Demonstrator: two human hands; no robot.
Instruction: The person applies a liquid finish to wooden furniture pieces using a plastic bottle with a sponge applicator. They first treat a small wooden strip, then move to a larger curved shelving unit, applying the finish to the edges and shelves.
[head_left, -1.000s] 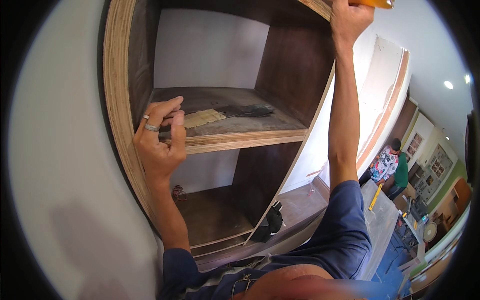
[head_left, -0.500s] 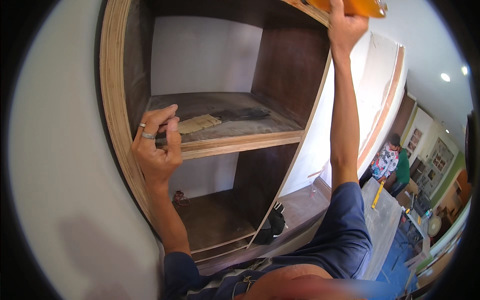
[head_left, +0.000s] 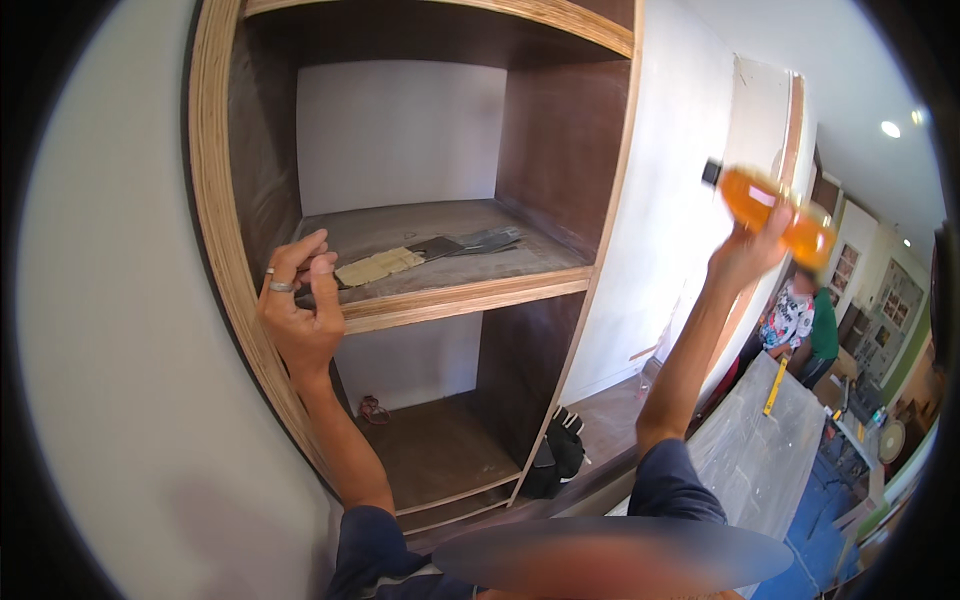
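Bottle [head_left: 742, 197], orange with a black cap—its pale patch, perhaps a label, too blurred to read—is gripped in the raised right hand [head_left: 748, 250], right of the cabinet [head_left: 555, 150]. The left hand [head_left: 303, 310], fingers half-curled, is by a shelf [head_left: 470, 300]; whether it holds anything, I cannot tell.

The cabinet [head_left: 555, 150] is dark brown inside, its front edges [head_left: 213, 150] pale tan with fine layered stripes. On its middle shelf [head_left: 350, 220]: a beige piece [head_left: 380, 267] and black-and-grey strips [head_left: 487, 241]. Right of the cabinet: an amber-orange bottle [head_left: 745, 197] with a black cap [head_left: 711, 172], a grey, pale-streaked worktop [head_left: 745, 440], a yellow bar [head_left: 775, 387], a green shirt [head_left: 824, 327], and a white one [head_left: 788, 318] with multicoloured print.
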